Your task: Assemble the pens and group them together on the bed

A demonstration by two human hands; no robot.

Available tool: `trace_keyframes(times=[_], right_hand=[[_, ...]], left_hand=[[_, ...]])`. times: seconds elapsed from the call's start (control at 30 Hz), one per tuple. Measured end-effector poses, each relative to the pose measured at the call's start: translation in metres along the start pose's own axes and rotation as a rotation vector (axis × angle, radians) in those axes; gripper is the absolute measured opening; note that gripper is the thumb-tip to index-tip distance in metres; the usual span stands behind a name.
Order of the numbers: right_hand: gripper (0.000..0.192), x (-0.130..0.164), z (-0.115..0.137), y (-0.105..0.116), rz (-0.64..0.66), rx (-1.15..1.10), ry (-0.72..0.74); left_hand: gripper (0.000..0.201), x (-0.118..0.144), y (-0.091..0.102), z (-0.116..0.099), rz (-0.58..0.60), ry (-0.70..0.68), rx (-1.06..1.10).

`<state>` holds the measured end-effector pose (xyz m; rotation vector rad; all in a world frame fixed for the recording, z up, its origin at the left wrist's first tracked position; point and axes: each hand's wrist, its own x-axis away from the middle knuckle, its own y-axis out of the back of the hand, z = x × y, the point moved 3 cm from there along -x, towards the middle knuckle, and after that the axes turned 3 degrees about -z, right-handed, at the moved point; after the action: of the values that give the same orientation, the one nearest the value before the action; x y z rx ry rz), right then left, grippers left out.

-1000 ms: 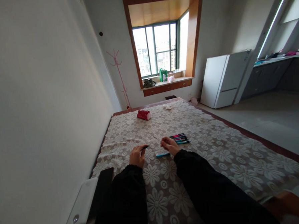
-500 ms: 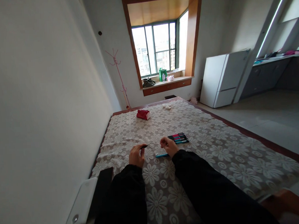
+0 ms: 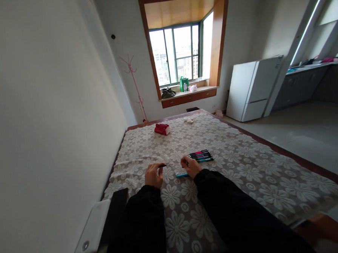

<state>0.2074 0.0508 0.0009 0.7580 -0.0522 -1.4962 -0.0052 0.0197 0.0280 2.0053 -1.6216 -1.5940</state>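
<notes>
In the head view my left hand (image 3: 154,175) pinches a short dark pen part (image 3: 162,165) between thumb and fingers, over the patterned cloth. My right hand (image 3: 191,166) is closed on one end of a thin pale pen refill (image 3: 176,164). The refill spans the gap between both hands, its left end close to the dark part; whether they join I cannot tell. Just below my right hand lies a blue pen piece (image 3: 182,175), partly hidden by that hand. Beyond it, several pens (image 3: 201,155) in black, red and blue lie side by side.
A flowered tablecloth (image 3: 177,226) covers the table. A red tissue pack (image 3: 162,129) lies farther back, near a crumpled white scrap (image 3: 189,120). At the near left sit a white device (image 3: 92,230) and a flat black object (image 3: 116,208) along the wall.
My hands have barely moved. My left hand has shifted very slightly left, and a little more of the pale refill shows between the hands.
</notes>
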Motion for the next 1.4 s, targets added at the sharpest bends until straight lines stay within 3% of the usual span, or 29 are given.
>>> trace_keyframes(times=[0.87,1.4], right_hand=[[0.009,0.002,-0.003,-0.004,0.027,0.071,0.024],[0.008,0.002,0.008,-0.003,0.062,-0.054,0.022]], left_hand=[[0.025,0.001,-0.005,-0.002,0.094,-0.029,0.010],[0.024,0.000,-0.001,-0.011,0.078,-0.030,0.009]])
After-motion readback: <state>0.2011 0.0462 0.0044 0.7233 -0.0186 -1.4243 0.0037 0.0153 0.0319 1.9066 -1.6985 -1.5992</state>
